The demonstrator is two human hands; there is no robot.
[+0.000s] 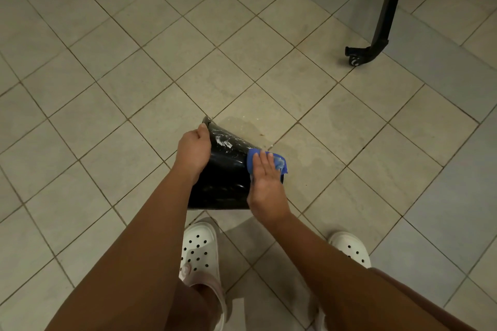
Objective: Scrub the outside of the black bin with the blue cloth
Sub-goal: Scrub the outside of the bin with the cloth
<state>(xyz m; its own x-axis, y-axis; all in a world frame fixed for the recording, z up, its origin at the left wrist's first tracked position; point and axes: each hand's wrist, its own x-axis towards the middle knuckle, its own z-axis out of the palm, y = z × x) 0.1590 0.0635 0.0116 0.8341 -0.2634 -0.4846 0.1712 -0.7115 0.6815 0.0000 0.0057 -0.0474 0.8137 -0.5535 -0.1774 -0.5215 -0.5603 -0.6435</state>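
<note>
The beige tiled floor [107, 67] bears a wet patch [258, 126] beside the tilted black bin [226, 180], two white perforated clogs [200, 247] nearer the camera, and a black caster-footed furniture leg [361, 54] at far right.

Both bare forearms reach forward and down from the near edge of view, the left one long and nearly straight, the right one angled in from the near right. The left hand [193, 150] lies knuckles up, its fingers [203, 130] curled over the far edge of the black bin [226, 180]. The right hand [265, 185] is flat, back up, with straight fingers close together, pressing the blue cloth [281, 164] against the bin's right side.
</note>
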